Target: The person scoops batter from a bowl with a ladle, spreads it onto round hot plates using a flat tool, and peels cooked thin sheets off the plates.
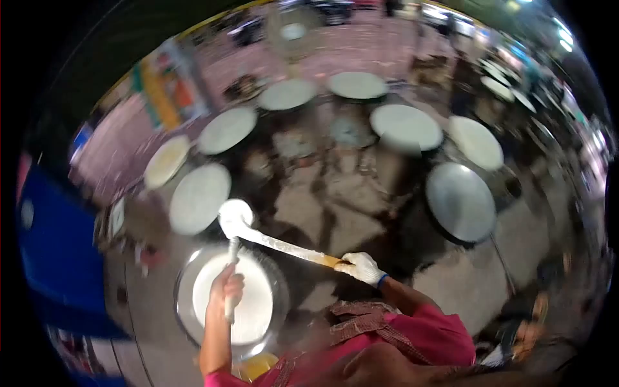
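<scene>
My bare left hand [225, 288] is wrapped around a pale ladle handle, above a wide metal basin [280, 290] of white batter [253, 303]. At the top of that handle a round white-coated ladle head [235, 214] shows, overlapping a long spatula's far end; whether they touch I cannot tell. My right hand [362, 267], in a white knit glove with a blue cuff, grips the brown end of the long flat spatula [287, 246]. White batter coats most of its length. The contents of the ladle head are blurred.
Several round griddles form an arc ahead, some with white discs, such as the left griddle [200, 198]. At the right a bare grey griddle [460, 201] stands. A blue cover [58, 251] hangs at the left, and a fan [293, 32] stands at the back.
</scene>
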`<action>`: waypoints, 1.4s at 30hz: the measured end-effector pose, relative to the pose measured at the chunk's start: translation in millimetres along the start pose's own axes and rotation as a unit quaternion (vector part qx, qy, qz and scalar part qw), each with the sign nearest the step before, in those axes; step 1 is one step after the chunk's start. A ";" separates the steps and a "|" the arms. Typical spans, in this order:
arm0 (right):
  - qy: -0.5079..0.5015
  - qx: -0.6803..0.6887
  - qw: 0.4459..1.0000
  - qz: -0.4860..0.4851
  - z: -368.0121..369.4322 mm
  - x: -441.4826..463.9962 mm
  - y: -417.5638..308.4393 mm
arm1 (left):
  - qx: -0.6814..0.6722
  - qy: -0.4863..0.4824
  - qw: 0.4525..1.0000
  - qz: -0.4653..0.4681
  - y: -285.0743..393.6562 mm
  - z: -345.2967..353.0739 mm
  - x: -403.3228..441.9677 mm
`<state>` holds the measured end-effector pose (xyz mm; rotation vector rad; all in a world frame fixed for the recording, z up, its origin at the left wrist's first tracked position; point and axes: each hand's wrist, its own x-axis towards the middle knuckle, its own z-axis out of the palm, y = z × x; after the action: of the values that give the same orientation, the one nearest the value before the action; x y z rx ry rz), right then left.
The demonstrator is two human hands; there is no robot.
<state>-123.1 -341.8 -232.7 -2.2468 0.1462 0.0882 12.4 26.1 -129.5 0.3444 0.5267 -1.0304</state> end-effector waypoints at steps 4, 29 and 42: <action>0.104 0.039 0.984 0.136 -84.7 -50.0 13.1 | 0.298 -0.042 0.943 0.145 -65.8 74.3 90.3; 0.456 -0.111 0.688 0.553 -182.8 -212.0 260.0 | 0.888 -0.220 0.394 0.093 -474.7 207.5 675.9; 0.576 0.093 0.646 0.492 -225.6 -163.7 298.2 | 0.786 -0.323 0.372 0.373 -408.5 321.3 643.4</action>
<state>-322.8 -691.1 -301.9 -1.4085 1.9306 -0.7656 -3.2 -793.7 -238.7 1.5984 -1.5289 -0.2985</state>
